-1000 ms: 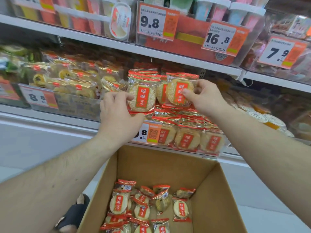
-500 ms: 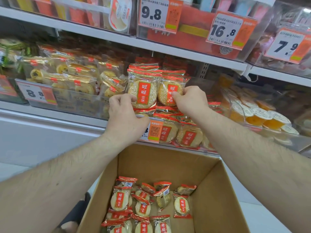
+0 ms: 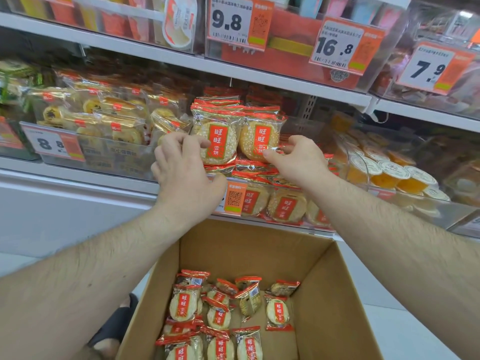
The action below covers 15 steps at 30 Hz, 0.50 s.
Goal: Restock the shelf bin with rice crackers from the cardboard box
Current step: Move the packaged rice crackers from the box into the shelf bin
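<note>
From the head camera, two upright stacks of rice cracker packs stand side by side in the shelf bin (image 3: 285, 203), a clear-fronted tray on the middle shelf. Each pack is a clear wrapper with crimped red-and-gold ends, showing a round pale cracker speckled with white and a red label with white characters. The left pack (image 3: 217, 141) faces forward, and the right pack (image 3: 259, 140) stands just beside it, touching. More packs lie flat beneath them and show through the bin's front.

The left hand (image 3: 184, 172) reaches to the left pack, its fingers curled over the pack's left edge and its thumb below the pack's bottom crimp. The right hand (image 3: 296, 162) pinches the lower right corner of the right pack between thumb and fingertips.

Below the arms sits the open cardboard box (image 3: 324, 294), with further rice cracker packs (image 3: 220, 315) scattered loosely on its floor, some face up, some tilted.

An orange price tag (image 3: 235, 198) with a square code hangs on the bin's front.
</note>
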Each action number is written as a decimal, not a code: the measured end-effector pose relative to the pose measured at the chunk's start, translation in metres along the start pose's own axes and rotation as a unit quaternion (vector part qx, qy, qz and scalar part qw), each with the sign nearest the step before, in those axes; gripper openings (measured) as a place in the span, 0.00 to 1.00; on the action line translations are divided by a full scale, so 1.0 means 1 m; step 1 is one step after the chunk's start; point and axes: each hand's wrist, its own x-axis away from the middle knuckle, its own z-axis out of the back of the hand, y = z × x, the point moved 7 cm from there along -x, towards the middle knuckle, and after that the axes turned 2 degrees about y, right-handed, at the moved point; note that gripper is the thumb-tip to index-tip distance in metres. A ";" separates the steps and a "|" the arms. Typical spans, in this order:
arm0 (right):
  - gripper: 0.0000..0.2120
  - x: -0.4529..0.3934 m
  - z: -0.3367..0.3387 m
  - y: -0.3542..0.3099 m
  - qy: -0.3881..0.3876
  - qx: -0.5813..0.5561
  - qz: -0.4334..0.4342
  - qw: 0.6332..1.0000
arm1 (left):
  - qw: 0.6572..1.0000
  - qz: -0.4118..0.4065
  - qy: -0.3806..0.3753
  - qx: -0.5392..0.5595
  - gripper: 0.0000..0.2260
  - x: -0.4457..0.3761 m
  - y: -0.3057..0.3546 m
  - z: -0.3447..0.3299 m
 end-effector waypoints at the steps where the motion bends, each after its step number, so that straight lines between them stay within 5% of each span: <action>1: 0.31 0.007 0.009 -0.002 0.042 0.006 0.020 0.999 | 1.000 -0.029 0.003 0.002 0.22 0.002 0.004 -0.001; 4: 0.09 0.054 0.032 -0.019 0.181 -0.090 0.208 0.957 | 0.989 -0.143 -0.024 0.036 0.20 0.017 0.022 -0.010; 6: 0.03 0.091 0.024 -0.016 0.187 -0.151 0.301 0.923 | 0.971 -0.214 -0.091 0.059 0.16 0.035 0.032 -0.025; 10: 0.04 0.134 -0.040 0.028 0.066 -0.157 0.292 0.941 | 0.919 -0.217 -0.328 0.031 0.11 0.079 0.016 -0.080; 15: 0.02 0.159 -0.143 0.114 -0.152 -0.045 0.168 0.973 | 0.827 -0.189 -0.520 -0.097 0.18 0.125 -0.028 -0.124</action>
